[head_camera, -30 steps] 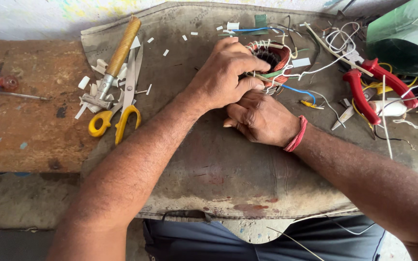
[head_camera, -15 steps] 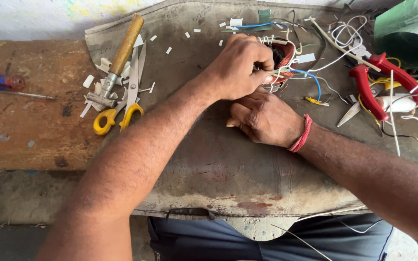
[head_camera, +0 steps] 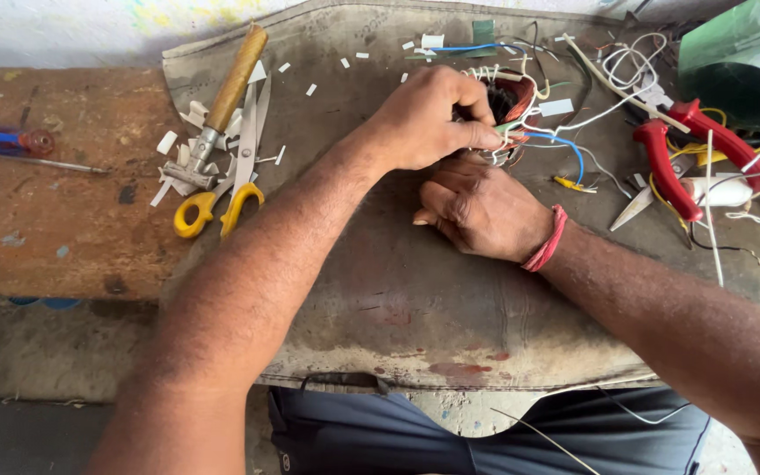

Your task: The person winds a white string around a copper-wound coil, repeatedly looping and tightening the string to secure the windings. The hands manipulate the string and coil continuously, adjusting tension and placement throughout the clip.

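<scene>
My left hand [head_camera: 428, 119] pinched the wound coil [head_camera: 505, 104], its opening facing up; my right hand [head_camera: 478, 209] gripped it from below, knuckles up.

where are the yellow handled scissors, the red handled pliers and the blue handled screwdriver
yellow-handled metal scissors [head_camera: 241, 167], head view, on the blades near the pivot
red-handled pliers [head_camera: 667, 169], head view, on the left handle
blue-handled screwdriver [head_camera: 6, 139], head view, on the blue handle

Worn wooden workbench [head_camera: 54, 229] under a stained grey mat [head_camera: 371, 290], pale wall [head_camera: 63, 31] behind, daylight.
</scene>
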